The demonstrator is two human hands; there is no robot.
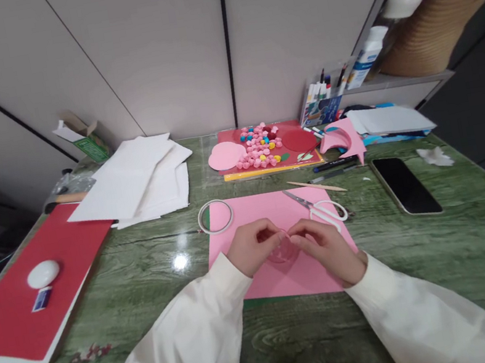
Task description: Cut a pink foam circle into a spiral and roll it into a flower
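My left hand (254, 246) and my right hand (326, 247) meet over a sheet of pink paper (265, 287). Thumb and forefinger of each are pinched together, and the fingertips almost touch. Between them is a small pink piece (285, 233), mostly covered by the fingers; its material is hard to make out. Just under the fingertips sits a round, see-through pinkish dish (282, 254), partly hidden. Scissors with white handles (322, 210) lie partly open beside my right hand. A roll of tape (215, 217) rests on the sheet's upper left corner.
Behind the sheet, a bag (261, 153) bears many pink balls. White sheets (129, 176) and red paper (14, 297) with a white-topped glue stick (43, 276) lie left. Rightward are pens (335, 163), a wooden stick (317, 186), a pink paper scrap (348, 139) and a phone (405, 185).
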